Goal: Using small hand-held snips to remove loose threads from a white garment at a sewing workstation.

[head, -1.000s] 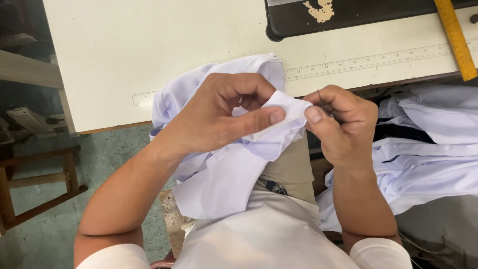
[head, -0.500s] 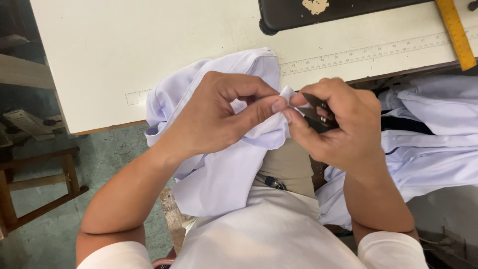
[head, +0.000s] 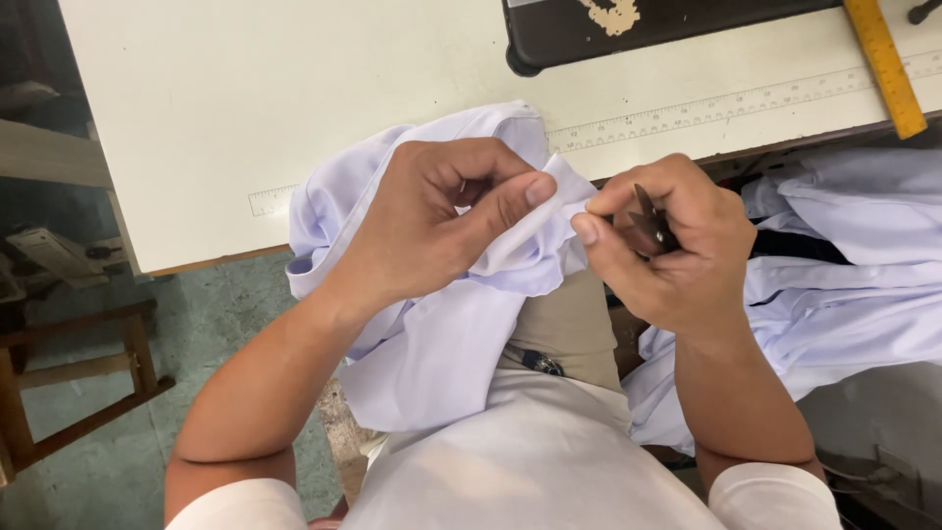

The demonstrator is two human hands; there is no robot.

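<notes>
A pale lilac-white shirt (head: 432,344) hangs over my lap and the table's near edge. My left hand (head: 432,221) pinches a folded corner of its fabric between thumb and fingers. Just to the right, my right hand (head: 662,250) is closed around small dark thread snips (head: 648,221), whose blades point up toward the pinched corner. My right thumb and forefinger touch the cloth's edge.
A cream worktable (head: 294,108) carries a printed ruler strip (head: 736,103), a yellow ruler (head: 883,64) and the black base of a sewing machine (head: 638,29). More pale garments (head: 844,265) pile at the right. A wooden stool frame (head: 69,393) stands on the floor at the left.
My right hand has moved from pinching the cloth to gripping the snips, which now show in it. The view has shifted a little; my left hand keeps its pinch.
</notes>
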